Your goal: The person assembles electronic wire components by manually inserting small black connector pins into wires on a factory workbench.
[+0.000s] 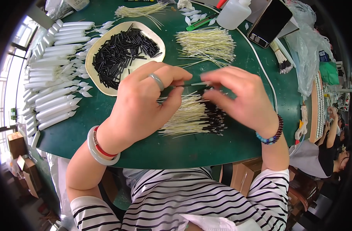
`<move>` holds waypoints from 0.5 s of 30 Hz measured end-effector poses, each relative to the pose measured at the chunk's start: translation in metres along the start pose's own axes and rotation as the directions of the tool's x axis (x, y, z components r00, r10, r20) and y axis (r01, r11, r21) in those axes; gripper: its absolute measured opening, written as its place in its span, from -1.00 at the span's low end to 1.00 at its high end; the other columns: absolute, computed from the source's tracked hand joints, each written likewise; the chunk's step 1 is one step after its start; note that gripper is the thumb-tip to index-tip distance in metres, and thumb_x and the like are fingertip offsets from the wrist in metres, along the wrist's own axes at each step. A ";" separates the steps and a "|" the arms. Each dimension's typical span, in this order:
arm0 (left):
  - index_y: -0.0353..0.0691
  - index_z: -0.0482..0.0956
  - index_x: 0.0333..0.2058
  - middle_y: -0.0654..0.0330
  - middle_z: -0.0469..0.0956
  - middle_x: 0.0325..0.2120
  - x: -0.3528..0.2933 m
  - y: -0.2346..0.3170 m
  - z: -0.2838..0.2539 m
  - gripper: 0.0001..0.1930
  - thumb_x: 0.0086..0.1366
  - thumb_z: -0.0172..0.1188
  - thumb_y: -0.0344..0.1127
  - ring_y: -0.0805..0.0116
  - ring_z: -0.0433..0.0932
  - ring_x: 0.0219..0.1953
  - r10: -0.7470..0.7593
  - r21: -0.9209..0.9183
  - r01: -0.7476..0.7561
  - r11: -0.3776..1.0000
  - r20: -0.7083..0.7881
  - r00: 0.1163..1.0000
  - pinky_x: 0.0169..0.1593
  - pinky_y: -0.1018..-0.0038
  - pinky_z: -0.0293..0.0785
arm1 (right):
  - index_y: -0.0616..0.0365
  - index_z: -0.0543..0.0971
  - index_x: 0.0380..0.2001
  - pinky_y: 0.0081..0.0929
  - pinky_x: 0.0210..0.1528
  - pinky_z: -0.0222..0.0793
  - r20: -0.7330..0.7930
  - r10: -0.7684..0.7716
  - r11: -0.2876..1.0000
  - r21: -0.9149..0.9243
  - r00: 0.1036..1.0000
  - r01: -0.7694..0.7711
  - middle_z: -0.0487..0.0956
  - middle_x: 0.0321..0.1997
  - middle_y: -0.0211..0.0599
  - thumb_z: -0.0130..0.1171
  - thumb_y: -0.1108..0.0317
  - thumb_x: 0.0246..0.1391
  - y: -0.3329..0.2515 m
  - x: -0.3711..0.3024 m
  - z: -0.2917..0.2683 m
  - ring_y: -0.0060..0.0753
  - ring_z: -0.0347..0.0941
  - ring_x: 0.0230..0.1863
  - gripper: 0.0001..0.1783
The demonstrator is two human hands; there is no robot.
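Observation:
My left hand [143,102] is closed in a pinch, thumb against fingers, on a thin lead wire [199,83] with a dark section near the fingertips. The wire's pale end points at my right hand [237,94], whose fingertips are blurred; whether they grip it I cannot tell. Below both hands lies a bundle of pale yellow wires [185,117], with black sleeves [216,117] on their right ends. Beyond my left hand, a cream dish [160,36] holds many short black tubes [118,54]. Behind my right hand is another pile of pale wires [207,44].
White candle-shaped lights [58,102] lie in rows at the left. A white bottle [234,15], a green cutter [199,24] and a phone [270,23] are at the back. A white cable [261,63] crosses the green table [145,154]. Someone's arm [332,131] shows at far right.

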State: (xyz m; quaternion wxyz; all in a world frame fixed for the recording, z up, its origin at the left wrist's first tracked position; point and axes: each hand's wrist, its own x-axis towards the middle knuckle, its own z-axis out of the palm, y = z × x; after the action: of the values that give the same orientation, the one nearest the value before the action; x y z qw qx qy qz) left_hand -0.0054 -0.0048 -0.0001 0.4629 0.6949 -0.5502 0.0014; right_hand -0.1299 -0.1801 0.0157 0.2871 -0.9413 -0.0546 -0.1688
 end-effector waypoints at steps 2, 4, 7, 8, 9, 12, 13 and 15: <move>-0.29 0.60 -0.35 0.14 0.58 -0.46 0.002 0.002 0.001 -0.78 -0.03 0.29 -0.63 0.33 0.57 -0.44 0.055 0.008 -0.055 0.998 0.004 0.999 -0.38 0.53 0.47 | 0.24 0.57 -0.36 -0.36 -0.34 0.41 0.058 0.021 1.000 0.016 0.998 -0.022 0.53 -0.46 -0.22 0.26 0.35 -0.05 0.003 0.000 -0.002 -0.18 0.48 -0.40 -0.80; -0.29 0.60 -0.35 0.15 0.59 -0.47 0.001 0.001 0.006 -0.77 -0.04 0.31 -0.62 0.32 0.57 -0.46 0.113 0.018 -0.113 0.993 -0.011 0.994 -0.39 0.53 0.47 | 0.21 0.58 -0.39 -0.37 -0.36 0.40 0.061 -0.023 0.999 0.027 0.998 0.021 0.53 -0.48 -0.25 0.23 0.38 -0.01 -0.003 0.004 0.004 -0.19 0.47 -0.42 -0.86; -0.27 0.61 -0.38 0.18 0.60 -0.51 0.002 -0.001 0.008 -0.79 -0.06 0.34 -0.59 0.32 0.57 -0.49 0.141 0.026 -0.140 0.990 -0.026 0.990 -0.42 0.54 0.46 | 0.20 0.57 -0.43 -0.35 -0.37 0.38 0.019 -0.027 0.992 0.122 0.999 0.025 0.52 -0.51 -0.26 0.24 0.41 -0.04 0.002 0.004 0.009 -0.18 0.45 -0.44 -0.90; -0.27 0.62 -0.39 0.19 0.60 -0.52 0.001 -0.002 0.007 -0.80 -0.06 0.34 -0.59 0.33 0.57 -0.49 0.144 0.032 -0.143 0.989 -0.019 0.989 -0.42 0.54 0.46 | 0.20 0.56 -0.45 -0.34 -0.37 0.37 0.019 0.001 0.980 0.197 1.000 -0.005 0.51 -0.52 -0.26 0.24 0.42 -0.05 0.001 0.003 0.010 -0.17 0.44 -0.45 -0.90; -0.27 0.63 -0.40 0.19 0.60 -0.53 0.000 -0.004 0.006 -0.81 -0.06 0.34 -0.59 0.34 0.57 -0.49 0.146 0.038 -0.146 0.989 -0.012 0.989 -0.42 0.54 0.45 | 0.20 0.56 -0.45 -0.34 -0.37 0.37 0.019 0.003 0.980 0.198 1.000 -0.007 0.51 -0.52 -0.26 0.24 0.42 -0.05 0.002 0.003 0.009 -0.17 0.44 -0.45 -0.90; -0.29 0.63 -0.36 0.16 0.55 -0.55 0.000 -0.015 -0.005 -0.81 -0.03 0.30 -0.55 0.19 0.53 -0.50 0.058 0.024 -0.057 0.998 -0.047 0.997 -0.44 0.41 0.45 | 0.19 0.52 -0.52 -0.33 -0.36 0.36 -0.099 -0.077 0.990 -0.123 0.992 0.064 0.50 -0.53 -0.26 0.25 0.46 -0.09 0.012 0.001 -0.003 -0.16 0.43 -0.46 -0.91; -0.29 0.63 -0.36 0.16 0.55 -0.55 0.001 -0.015 -0.004 -0.81 -0.03 0.30 -0.55 0.19 0.53 -0.50 0.062 0.024 -0.060 0.998 -0.049 0.997 -0.44 0.41 0.45 | 0.19 0.52 -0.52 -0.33 -0.36 0.36 -0.101 -0.079 0.990 -0.126 0.992 0.066 0.50 -0.53 -0.26 0.25 0.46 -0.09 0.012 0.002 -0.002 -0.16 0.43 -0.46 -0.91; -0.30 0.62 -0.37 0.13 0.55 -0.53 0.004 -0.013 -0.001 -0.84 0.00 0.28 -0.55 0.18 0.53 -0.48 0.078 0.061 -0.076 0.995 -0.039 0.996 -0.43 0.41 0.44 | 0.19 0.51 -0.50 -0.33 -0.39 0.35 -0.169 -0.124 0.982 -0.161 0.978 0.097 0.48 -0.53 -0.27 0.25 0.48 -0.10 0.010 0.002 0.003 -0.18 0.42 -0.47 -0.90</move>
State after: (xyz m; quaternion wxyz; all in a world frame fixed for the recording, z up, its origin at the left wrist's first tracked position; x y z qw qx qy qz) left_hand 0.0065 -0.0076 -0.0061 0.4530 0.6865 -0.5666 0.0502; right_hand -0.1250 -0.1867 0.0088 0.2086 -0.9371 -0.0683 -0.2716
